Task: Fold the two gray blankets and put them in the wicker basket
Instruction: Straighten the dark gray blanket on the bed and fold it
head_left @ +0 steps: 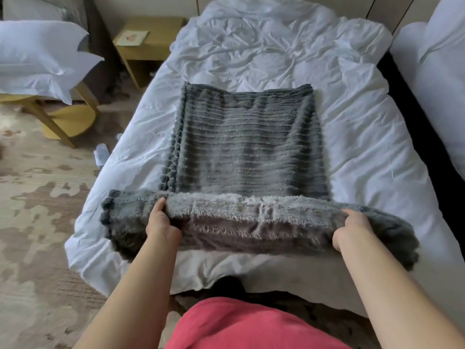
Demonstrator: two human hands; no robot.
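Lying lengthwise on the white duvet (352, 152) of the bed, the gray blanket (246, 147) is spread flat over most of its length, ribbed face up, with a row of pom-poms (173, 147) along its left edge. Its far edge runs straight across the duvet near the middle of the bed. Its near end is raised off the duvet and turned back on itself, forming a thick fuzzy band that spans wider than the flat part and shows a smoother underside toward the camera. The left hand (161, 224) grips this band left of centre, with its fingers curled over the top of the fold. The right hand (352, 230) grips the same band toward its right end, fingers likewise closed on the fabric. The hands are well apart, and a portion of the band hangs loose outside each hand. Both bare forearms extend from the bottom of the view, above a red garment (251, 326) worn by the person. The duvet is wrinkled, most heavily at the far end. A second bed (437, 84) with white bedding stands to the right. To the left, a wooden nightstand (148, 49) carries a printed card (132, 37), and white pillows (37, 56) rest on a wooden frame (65, 119). A patterned carpet (37, 210) covers the floor, where a white item (102, 153), too blurred to identify, lies beside the bed.
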